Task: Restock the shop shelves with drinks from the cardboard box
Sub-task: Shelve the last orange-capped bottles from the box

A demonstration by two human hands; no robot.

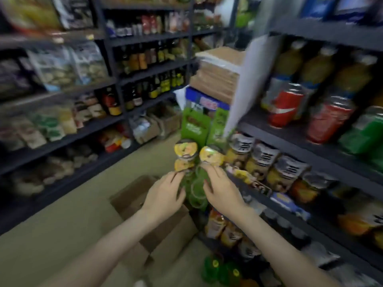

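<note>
My left hand (pixel 165 195) grips a green drink bottle with a yellow label (pixel 185 156), held up in front of me. My right hand (pixel 222 193) grips a second green bottle with a yellow label (pixel 211 155) right beside the first. Green bottle bodies (pixel 196 191) show between my two hands. Both bottles hang above the open cardboard box (pixel 149 220), which stands on the floor below my forearms. The picture is blurred by motion.
Dark shelves on the right (pixel 290 133) carry cans, juice bottles and jars. Shelves on the left (pixel 62 141) hold packets and dark bottles. Stacked cartons (pixel 217 79) and green boxes (pixel 194 125) stand ahead. Green bottles (pixel 219 270) stand on the floor by the bottom shelf.
</note>
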